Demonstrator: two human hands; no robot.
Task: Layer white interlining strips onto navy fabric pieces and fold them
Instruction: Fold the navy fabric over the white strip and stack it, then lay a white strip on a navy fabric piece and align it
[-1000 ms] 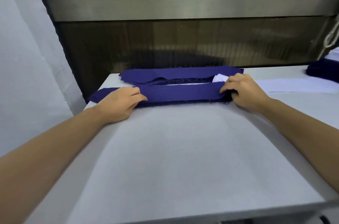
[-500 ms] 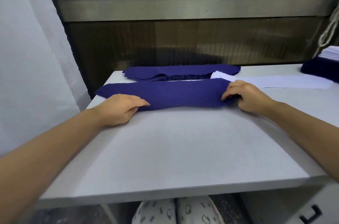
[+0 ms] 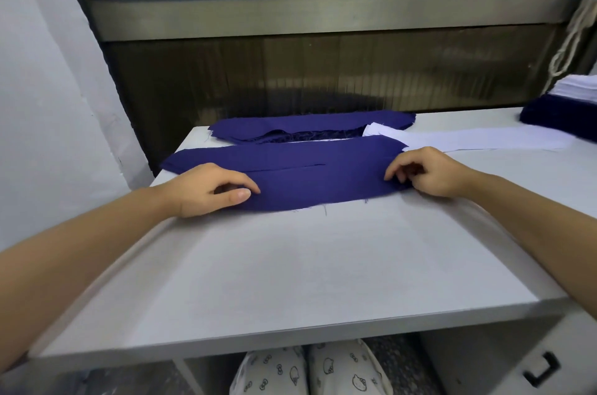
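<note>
- The navy fabric piece (image 3: 323, 178) lies flat across the far half of the table (image 3: 290, 265), running left to right, with a fold edge showing along its middle.
- The left hand (image 3: 206, 189) rests on its left end, thumb and curled fingers pinching the cloth. The right hand (image 3: 426, 171) pinches the right end with its fingers curled under.
- A white interlining strip (image 3: 468, 141) lies just beyond the right hand and runs off to the right. Whether another strip sits inside the fold cannot be seen.
- The likeliest slip, as I judge it: if the two hands pull unevenly, the upper layer skews and the fold line wanders (the near edge already bows outward).
- Letting go of one end first could let the cloth spring open, since soft fabric holds no crease until it is pressed.
- The far navy stack (image 3: 307, 126) lies just behind, so a push away from the person could ruffle it or catch the white strip.
</note>
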